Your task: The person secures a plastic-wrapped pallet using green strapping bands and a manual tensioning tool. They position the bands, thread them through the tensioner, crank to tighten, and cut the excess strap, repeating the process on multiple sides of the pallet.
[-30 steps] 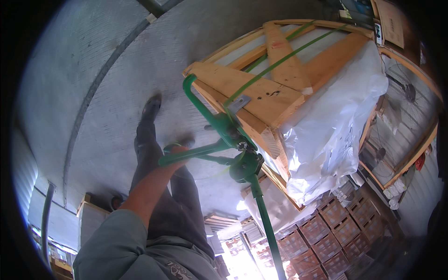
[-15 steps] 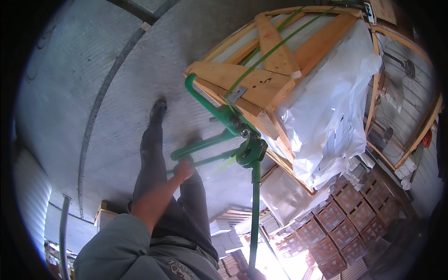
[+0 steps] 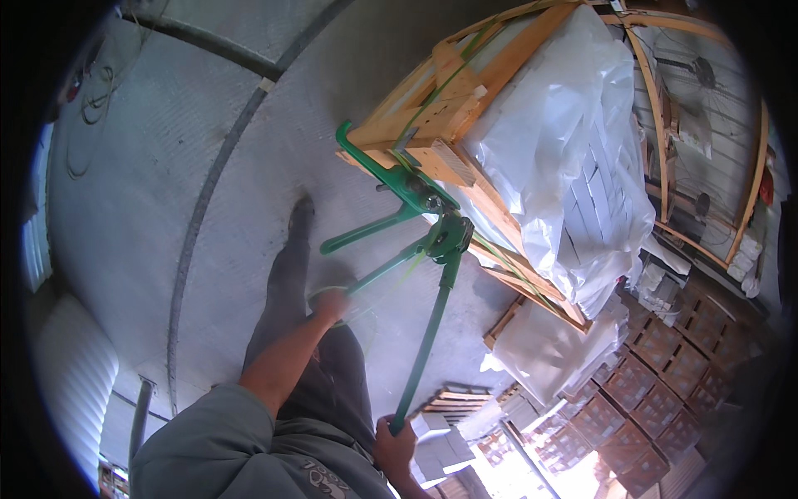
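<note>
My left hand is closed around the left handle of a green strapping tool. My right hand grips the end of its long right handle, lower down by my waist. The two handles spread apart in a V from the tool's head. Just above it, a second green lever tool sits against the crate's corner, one arm pointing left. A green strap runs over the wooden crate, with a small metal piece on it beside the tools. White plastic sheeting covers the crate's load.
Stacked brown boxes stand at the lower right, near a pallet. Wooden frames rise beyond the crate. A dark groove crosses the concrete floor at left, and a grey post stands at lower left.
My right hand has come up and inward with the long handle, so the two handles are closer together. The view has shifted, bringing the crate's lower strap into sight.
</note>
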Demonstrator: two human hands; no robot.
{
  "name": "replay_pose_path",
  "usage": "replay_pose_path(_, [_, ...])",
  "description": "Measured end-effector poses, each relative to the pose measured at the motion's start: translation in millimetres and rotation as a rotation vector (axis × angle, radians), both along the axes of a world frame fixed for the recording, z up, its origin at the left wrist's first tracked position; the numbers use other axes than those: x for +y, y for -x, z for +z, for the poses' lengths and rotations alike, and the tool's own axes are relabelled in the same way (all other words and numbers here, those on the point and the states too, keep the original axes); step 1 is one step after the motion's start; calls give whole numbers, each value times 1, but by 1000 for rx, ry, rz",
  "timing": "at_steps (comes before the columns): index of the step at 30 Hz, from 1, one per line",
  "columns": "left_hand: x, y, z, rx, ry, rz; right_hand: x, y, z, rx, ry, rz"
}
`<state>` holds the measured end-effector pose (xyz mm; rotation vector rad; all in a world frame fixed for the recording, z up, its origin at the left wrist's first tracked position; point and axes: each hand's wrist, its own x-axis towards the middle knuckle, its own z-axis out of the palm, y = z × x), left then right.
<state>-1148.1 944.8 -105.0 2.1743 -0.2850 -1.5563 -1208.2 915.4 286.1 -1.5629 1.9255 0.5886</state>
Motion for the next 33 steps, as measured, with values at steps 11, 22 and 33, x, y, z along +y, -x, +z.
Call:
replay_pose_path(11, [11,18,25,40,-4,-64,75,34,-138,-310,180,-51])
replay_pose_path(22, [34,28,55,403,371,313,76,50,-167,-510,112,7])
replay_pose_path(33, [7,28,0,541,-22,404,-92,70,48,-1203,-590,-665])
